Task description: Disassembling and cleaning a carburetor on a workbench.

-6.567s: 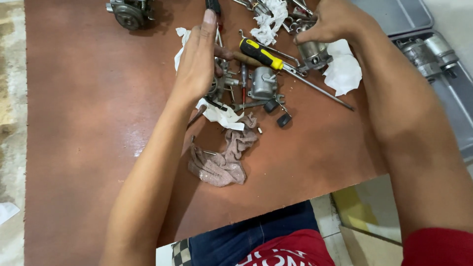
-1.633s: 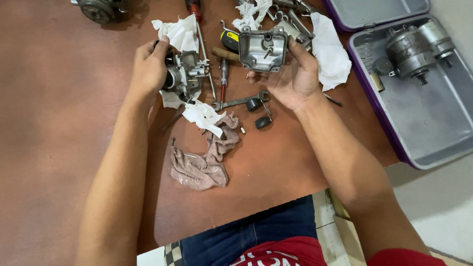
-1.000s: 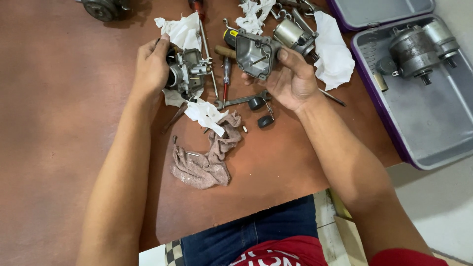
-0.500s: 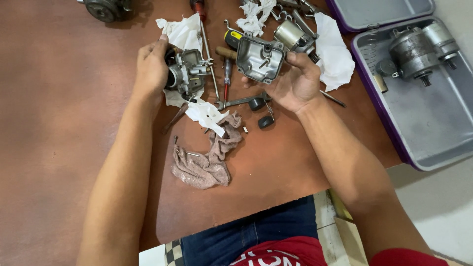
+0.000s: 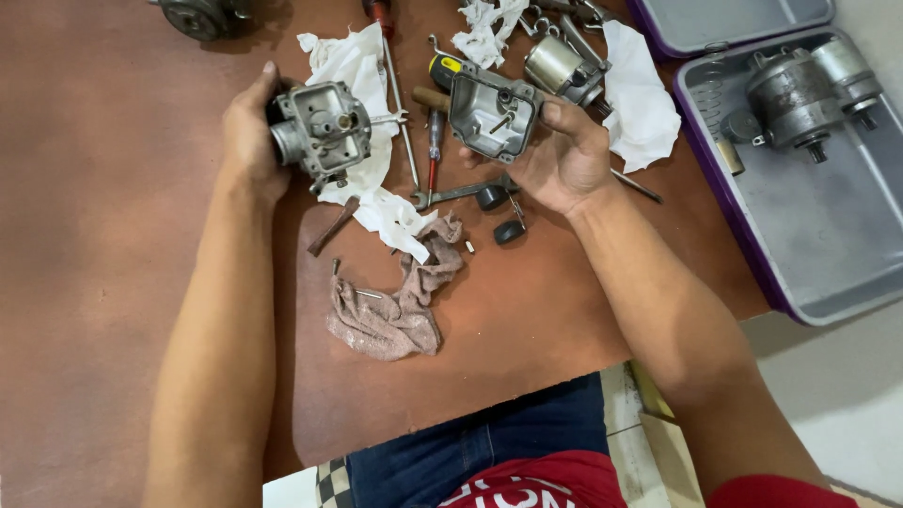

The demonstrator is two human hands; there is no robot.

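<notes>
My left hand [image 5: 249, 136] grips a grey metal carburetor body [image 5: 318, 127] and holds it just above the brown table [image 5: 132, 235], over white paper tissue [image 5: 357, 71]. My right hand [image 5: 564, 155] holds a grey metal bowl-shaped cover [image 5: 491, 115], its hollow side facing up. Between the hands lie a red-handled screwdriver [image 5: 435, 141], a second long screwdriver [image 5: 395, 85] and a yellow-and-black handled tool [image 5: 442, 71].
A dirty pinkish rag [image 5: 395, 306] lies near the table's front edge, with small black parts [image 5: 499, 212] and loose screws beside it. A purple-rimmed grey tray [image 5: 809, 235] at the right holds a cylindrical motor [image 5: 800, 89]. More tissue [image 5: 640, 103] and metal parts [image 5: 560, 61] lie at the back.
My right hand has lifted the bowl cover off the table clutter and turned it hollow side up. My left hand has taken up the carburetor body and raised it slightly.
</notes>
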